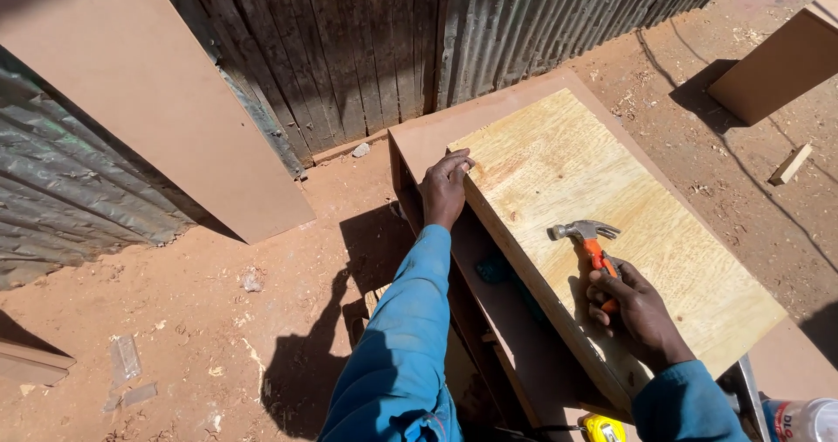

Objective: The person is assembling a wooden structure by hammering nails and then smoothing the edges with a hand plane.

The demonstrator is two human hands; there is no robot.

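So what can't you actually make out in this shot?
Head view only:
- Any nail under the left hand: hidden by its fingers.
- Hammer handle end: wrapped by the right hand.
- Cabinet interior: deep shadow below the plywood sheet.
- Tape measure and plastic bottle: cut off by the bottom edge.

Hammer [589,241]: orange handle, steel claw head, held over the plywood [611,224]. Plywood pale, flat, skewed on the brown cabinet [419,141].

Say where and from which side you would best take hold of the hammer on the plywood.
Grip the orange handle low down, coming from the near side: the hammer lies with its steel head pointing away and its handle towards the person. The right hand already grips it there.
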